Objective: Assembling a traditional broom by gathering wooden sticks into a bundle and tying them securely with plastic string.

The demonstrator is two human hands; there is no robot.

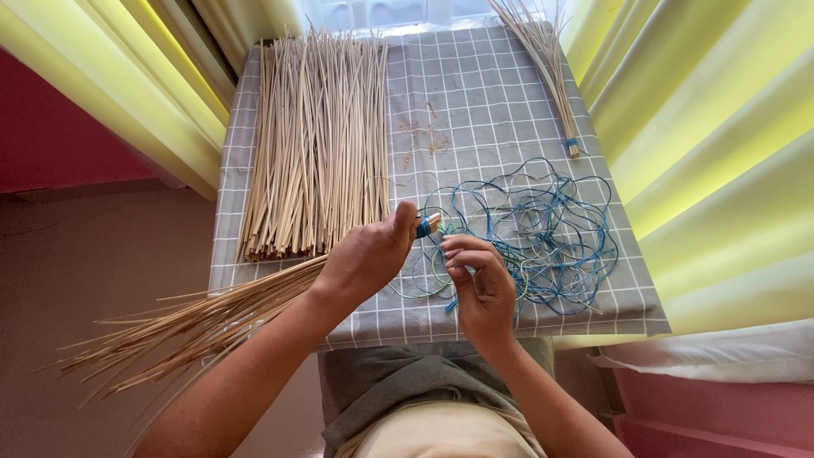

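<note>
Left hand [365, 259] fingers clamped round a light, stiff, brittle-looking stick bundle [203, 326] at its bound end; best gripped there. Right hand [479, 284] fingertips pinch limp blue cord [543, 237] just beside the binding.

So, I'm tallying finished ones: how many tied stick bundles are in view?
2: one bundle in the left hand, blue binding at its end; one tied bundle at the table's far right. The big pile lies loose.

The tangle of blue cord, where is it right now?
The tangle of blue cord lies on the grey checked cloth, right of the right hand.
</note>
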